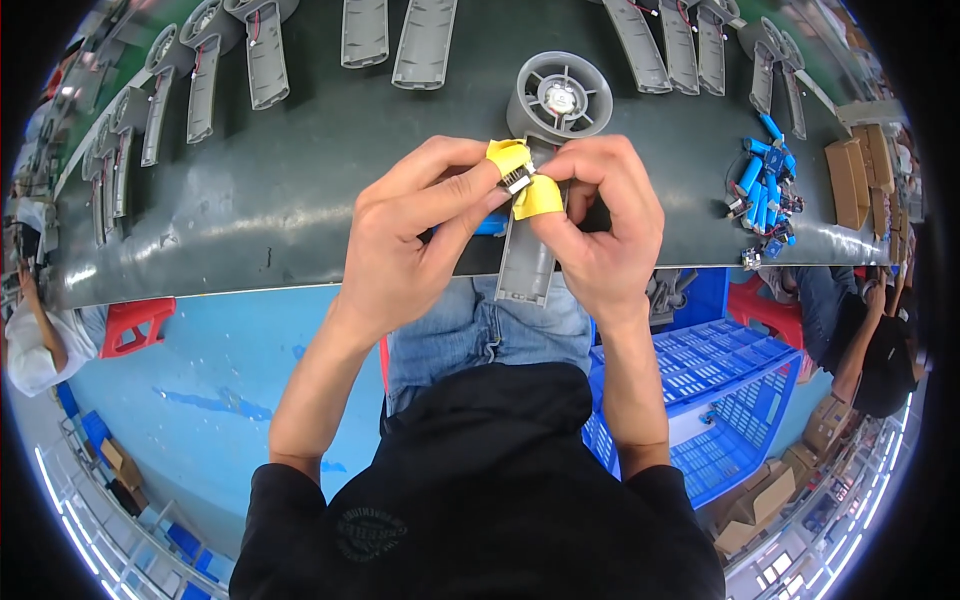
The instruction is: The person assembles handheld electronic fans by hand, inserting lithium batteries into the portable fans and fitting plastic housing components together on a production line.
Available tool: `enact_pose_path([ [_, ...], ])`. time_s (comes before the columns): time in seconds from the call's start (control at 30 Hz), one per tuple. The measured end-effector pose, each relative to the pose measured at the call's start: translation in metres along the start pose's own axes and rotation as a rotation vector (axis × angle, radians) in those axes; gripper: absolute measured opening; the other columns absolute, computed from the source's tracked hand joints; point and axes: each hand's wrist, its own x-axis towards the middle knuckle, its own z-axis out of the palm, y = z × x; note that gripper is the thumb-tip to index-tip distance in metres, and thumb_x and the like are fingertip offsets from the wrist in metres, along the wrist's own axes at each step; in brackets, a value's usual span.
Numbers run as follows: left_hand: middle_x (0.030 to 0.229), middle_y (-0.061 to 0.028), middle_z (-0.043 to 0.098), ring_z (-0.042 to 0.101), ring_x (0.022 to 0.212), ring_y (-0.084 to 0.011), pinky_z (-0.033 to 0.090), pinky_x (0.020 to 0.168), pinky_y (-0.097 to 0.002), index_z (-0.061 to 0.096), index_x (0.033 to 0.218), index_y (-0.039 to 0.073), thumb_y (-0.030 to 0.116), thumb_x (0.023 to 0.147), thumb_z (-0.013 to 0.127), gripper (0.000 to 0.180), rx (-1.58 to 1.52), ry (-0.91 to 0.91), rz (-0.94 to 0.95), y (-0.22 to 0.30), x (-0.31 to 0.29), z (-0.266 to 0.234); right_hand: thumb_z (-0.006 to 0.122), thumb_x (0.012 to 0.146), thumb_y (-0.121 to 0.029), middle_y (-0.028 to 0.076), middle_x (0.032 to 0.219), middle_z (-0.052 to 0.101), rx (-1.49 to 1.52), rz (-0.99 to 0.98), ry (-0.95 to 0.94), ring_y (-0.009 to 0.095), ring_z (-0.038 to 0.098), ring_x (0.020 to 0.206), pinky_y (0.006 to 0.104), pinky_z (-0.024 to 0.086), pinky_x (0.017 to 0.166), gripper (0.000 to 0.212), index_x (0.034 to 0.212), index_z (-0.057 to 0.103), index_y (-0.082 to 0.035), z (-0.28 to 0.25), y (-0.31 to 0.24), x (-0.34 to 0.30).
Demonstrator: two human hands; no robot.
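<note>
My left hand [415, 225] is closed, thumb and fingers pinching a small dark circuit board with a pale connector [517, 181]. My right hand [612, 220] is closed in a pinch at the board's other side; what lies between its fingertips is too small to make out. Yellow coverings [540, 198] show at the fingertips of both hands; whether tape or finger cots I cannot tell. Beneath the hands lies a grey fan housing [521, 94], its trough-like handle [525, 265] reaching past the table's near edge. Part of a blue battery cell [490, 224] shows below my left fingers.
Several grey fan housings [268, 60] line the far side of the dark green table [330, 130]. A heap of blue battery packs [765, 185] lies right, beside cardboard boxes [848, 185]. Blue crates [700, 370] stand below on my right. Other people sit left and right, near red stools [138, 325].
</note>
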Motion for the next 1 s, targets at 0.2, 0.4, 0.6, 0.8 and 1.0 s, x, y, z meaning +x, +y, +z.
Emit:
enact_pose_path([
  [0.2,0.095,-0.0108,0.064,0.062,0.075,-0.0187,0.049,0.063,-0.0272,0.067,0.099,-0.005,-0.004,0.084,0.067,0.014,-0.002,0.005,-0.005,0.000,0.002,-0.001,0.072,0.070,0.007,0.007,0.096,0.061,-0.081,-0.065,0.023,0.005,0.045,0.057,0.0200,0.037,0.053,0.023,0.091,0.064,0.001,0.002,0.000,-0.003],
  [0.4,0.097,-0.0130,0.063,0.065,0.079,-0.0212,0.053,0.068,-0.0296,0.067,0.103,-0.005,-0.009,0.084,0.064,0.019,-0.057,-0.055,0.040,-0.001,0.002,-0.005,0.073,0.071,0.008,0.008,0.096,0.062,-0.061,-0.170,0.040,0.005,0.046,0.056,0.0198,0.037,0.050,0.022,0.091,0.065,0.003,0.002,0.004,-0.004],
  [0.6,0.097,-0.0126,0.063,0.064,0.079,-0.0207,0.053,0.067,-0.0291,0.067,0.105,-0.005,-0.011,0.085,0.061,0.022,-0.020,-0.080,0.053,-0.002,0.000,-0.006,0.075,0.072,0.008,0.008,0.095,0.062,-0.121,-0.251,0.033,0.005,0.047,0.056,0.0198,0.038,0.050,0.022,0.091,0.065,0.003,0.002,0.006,-0.005],
  [0.8,0.096,-0.0117,0.062,0.062,0.077,-0.0195,0.050,0.066,-0.0284,0.066,0.105,-0.006,-0.009,0.085,0.062,0.020,-0.076,-0.101,0.045,-0.002,0.003,-0.006,0.074,0.071,0.009,0.009,0.095,0.062,-0.067,-0.195,0.043,0.005,0.047,0.055,0.0196,0.039,0.050,0.022,0.091,0.066,0.003,0.001,0.005,-0.003],
  [1.0,0.094,-0.0126,0.062,0.061,0.077,-0.0189,0.048,0.068,-0.0275,0.065,0.105,-0.006,-0.006,0.086,0.064,0.019,-0.045,-0.006,-0.037,0.004,0.005,-0.002,0.076,0.070,0.006,0.007,0.095,0.064,-0.159,0.221,0.147,0.003,0.048,0.054,0.0175,0.037,0.048,0.043,0.111,0.064,-0.002,-0.006,-0.026,-0.013],
])
